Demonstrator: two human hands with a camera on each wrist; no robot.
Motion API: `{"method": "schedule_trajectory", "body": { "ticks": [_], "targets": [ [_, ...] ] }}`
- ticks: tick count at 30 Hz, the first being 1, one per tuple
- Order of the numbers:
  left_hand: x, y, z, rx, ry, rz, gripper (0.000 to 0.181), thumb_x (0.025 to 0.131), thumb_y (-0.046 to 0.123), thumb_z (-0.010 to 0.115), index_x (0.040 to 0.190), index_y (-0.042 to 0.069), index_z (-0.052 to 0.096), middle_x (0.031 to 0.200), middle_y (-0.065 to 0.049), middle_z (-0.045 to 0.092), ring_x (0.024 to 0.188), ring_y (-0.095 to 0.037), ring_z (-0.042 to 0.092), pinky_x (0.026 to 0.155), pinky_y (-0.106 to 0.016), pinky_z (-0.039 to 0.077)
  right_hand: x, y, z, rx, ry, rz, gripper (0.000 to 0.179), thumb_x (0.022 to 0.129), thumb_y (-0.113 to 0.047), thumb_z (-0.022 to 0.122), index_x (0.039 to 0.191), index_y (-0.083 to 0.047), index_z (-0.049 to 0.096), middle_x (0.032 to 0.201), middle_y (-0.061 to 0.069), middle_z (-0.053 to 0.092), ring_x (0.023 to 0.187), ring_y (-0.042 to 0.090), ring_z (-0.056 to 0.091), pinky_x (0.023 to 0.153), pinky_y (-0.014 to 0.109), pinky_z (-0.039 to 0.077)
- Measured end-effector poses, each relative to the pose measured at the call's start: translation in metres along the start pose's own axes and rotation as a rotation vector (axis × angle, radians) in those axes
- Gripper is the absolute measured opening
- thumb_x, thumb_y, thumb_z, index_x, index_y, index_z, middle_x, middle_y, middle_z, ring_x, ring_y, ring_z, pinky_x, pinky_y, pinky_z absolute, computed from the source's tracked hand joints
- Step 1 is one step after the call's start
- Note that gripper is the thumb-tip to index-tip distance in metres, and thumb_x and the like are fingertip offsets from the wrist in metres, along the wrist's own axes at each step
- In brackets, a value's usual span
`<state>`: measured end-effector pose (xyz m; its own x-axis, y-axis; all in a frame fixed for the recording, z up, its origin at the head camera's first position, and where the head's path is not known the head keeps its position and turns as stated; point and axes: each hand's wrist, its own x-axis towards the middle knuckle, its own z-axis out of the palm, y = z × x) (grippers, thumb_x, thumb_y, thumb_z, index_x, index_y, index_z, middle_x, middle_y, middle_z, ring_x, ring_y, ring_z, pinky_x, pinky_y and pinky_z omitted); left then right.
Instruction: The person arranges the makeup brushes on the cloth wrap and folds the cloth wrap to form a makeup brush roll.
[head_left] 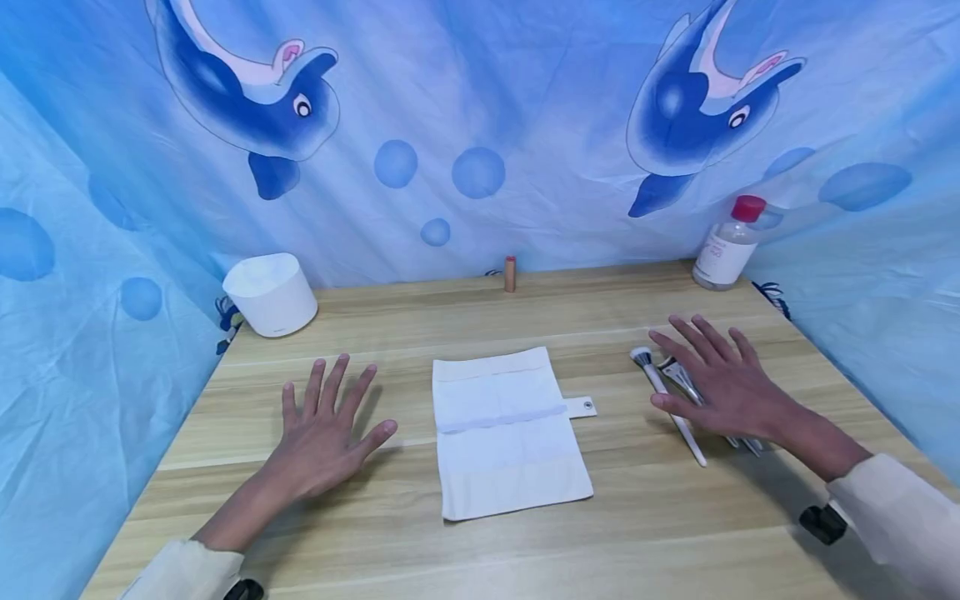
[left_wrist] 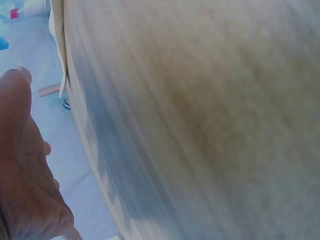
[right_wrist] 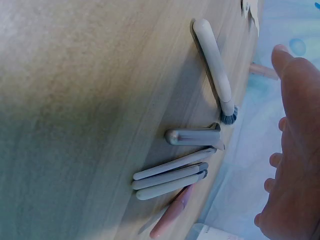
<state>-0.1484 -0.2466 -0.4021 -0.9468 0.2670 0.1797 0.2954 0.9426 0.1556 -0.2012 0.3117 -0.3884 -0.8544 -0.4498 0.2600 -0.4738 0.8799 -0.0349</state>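
Note:
A white fabric brush roll [head_left: 510, 475] lies unfolded mid-table, its snap tab [head_left: 581, 407] pointing right. To its left my left hand [head_left: 318, 446] hovers palm down, fingers spread, holding nothing. My right hand [head_left: 723, 387] is spread the same way over a group of makeup tools, partly covering them in the head view. From the right wrist one sees a thick white-handled brush [right_wrist: 215, 62] with dark bristles, a short silvery tool [right_wrist: 192, 137], three slim pale-handled brushes [right_wrist: 170, 177] side by side, and a pink-handled tool [right_wrist: 172, 212]. A gap separates this hand from them.
A white rounded container [head_left: 272, 300] stands at the back left. At the back edge is a small brown tube [head_left: 510, 275] upright, and a clear bottle with a red cap [head_left: 726, 250] stands back right. Blue dolphin-print curtains [head_left: 450, 92] border the wooden table [head_left: 375, 550].

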Motion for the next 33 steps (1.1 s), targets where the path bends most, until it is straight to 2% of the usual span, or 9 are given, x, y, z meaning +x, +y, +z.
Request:
{"method": "schedule_trajectory", "body": {
  "ticks": [3, 6, 10, 12, 14, 20, 25, 29, 33],
  "targets": [
    [0.000, 0.002, -0.001, -0.020, -0.006, 0.023, 0.084, 0.097, 0.069, 0.043, 0.162, 0.025, 0.014, 0.168, -0.012, -0.001, 0.151, -0.037, -0.013, 0.111, -0.071, -0.008, 0.000, -0.001, -0.001, 0.020, 0.022, -0.007, 0.084, 0.089, -0.056, 0.067, 0.158, -0.023, 0.032, 0.162, 0.017, 0.025, 0.147, 0.044, 0.018, 0.108, 0.074, 0.010],
    [0.002, 0.008, -0.003, -0.069, -0.004, 0.085, 0.086, 0.096, 0.068, 0.047, 0.162, 0.022, 0.018, 0.167, -0.014, 0.006, 0.152, -0.039, -0.004, 0.114, -0.067, -0.004, 0.003, -0.002, -0.004, 0.037, 0.061, -0.020, 0.067, 0.093, -0.046, 0.067, 0.149, -0.016, 0.045, 0.152, 0.020, 0.038, 0.138, 0.045, 0.033, 0.102, 0.073, 0.022],
    [0.005, 0.022, -0.005, -0.147, 0.015, 0.207, 0.084, 0.094, 0.062, 0.057, 0.156, 0.011, 0.033, 0.162, -0.016, 0.024, 0.148, -0.040, 0.017, 0.116, -0.063, 0.013, 0.009, -0.007, -0.007, 0.029, 0.104, -0.005, 0.029, 0.094, -0.027, 0.070, 0.116, -0.007, 0.068, 0.112, 0.014, 0.065, 0.103, 0.036, 0.059, 0.080, 0.058, 0.043],
    [0.007, 0.029, -0.006, -0.171, 0.023, 0.258, 0.080, 0.094, 0.058, 0.062, 0.152, 0.007, 0.040, 0.158, -0.016, 0.032, 0.145, -0.038, 0.026, 0.115, -0.060, 0.020, 0.013, -0.009, -0.007, 0.045, 0.082, 0.035, 0.016, 0.093, -0.020, 0.070, 0.102, -0.006, 0.071, 0.090, 0.006, 0.066, 0.082, 0.027, 0.060, 0.067, 0.047, 0.047],
    [0.009, 0.036, -0.007, -0.193, 0.012, 0.283, 0.078, 0.093, 0.055, 0.064, 0.149, 0.006, 0.043, 0.155, -0.014, 0.037, 0.143, -0.034, 0.030, 0.114, -0.056, 0.024, 0.017, -0.011, -0.007, 0.087, 0.019, 0.088, 0.013, 0.093, -0.017, 0.069, 0.098, -0.005, 0.071, 0.079, 0.001, 0.063, 0.069, 0.018, 0.056, 0.059, 0.038, 0.045],
    [0.014, 0.047, -0.003, -0.208, -0.043, 0.279, 0.082, 0.091, 0.059, 0.065, 0.151, 0.008, 0.043, 0.155, -0.010, 0.037, 0.144, -0.028, 0.031, 0.115, -0.052, 0.025, 0.025, -0.018, -0.001, 0.177, -0.162, 0.231, 0.021, 0.095, -0.021, 0.069, 0.105, -0.002, 0.069, 0.080, 0.001, 0.065, 0.067, 0.014, 0.057, 0.057, 0.033, 0.048],
    [0.016, 0.049, 0.003, -0.191, -0.045, 0.309, 0.079, 0.091, 0.059, 0.065, 0.150, 0.010, 0.045, 0.155, -0.012, 0.039, 0.142, -0.031, 0.034, 0.111, -0.058, 0.030, 0.027, -0.022, 0.005, 0.154, -0.184, 0.262, 0.023, 0.094, -0.024, 0.071, 0.105, -0.004, 0.067, 0.079, 0.001, 0.066, 0.064, 0.013, 0.057, 0.054, 0.032, 0.047],
    [0.017, 0.049, 0.008, -0.153, -0.036, 0.343, 0.075, 0.091, 0.057, 0.066, 0.147, 0.009, 0.049, 0.154, -0.013, 0.041, 0.140, -0.036, 0.038, 0.108, -0.061, 0.033, 0.030, -0.024, 0.009, 0.191, -0.198, 0.294, 0.023, 0.094, -0.023, 0.071, 0.106, -0.005, 0.063, 0.082, 0.003, 0.065, 0.063, 0.015, 0.054, 0.052, 0.031, 0.044],
    [0.018, 0.051, 0.012, -0.124, -0.070, 0.332, 0.077, 0.091, 0.058, 0.066, 0.146, 0.006, 0.050, 0.155, -0.012, 0.041, 0.140, -0.037, 0.036, 0.109, -0.061, 0.031, 0.034, -0.027, 0.012, 0.239, -0.224, 0.308, 0.023, 0.094, -0.022, 0.070, 0.108, -0.006, 0.059, 0.084, 0.003, 0.064, 0.065, 0.016, 0.054, 0.053, 0.031, 0.044]
  ]
}}
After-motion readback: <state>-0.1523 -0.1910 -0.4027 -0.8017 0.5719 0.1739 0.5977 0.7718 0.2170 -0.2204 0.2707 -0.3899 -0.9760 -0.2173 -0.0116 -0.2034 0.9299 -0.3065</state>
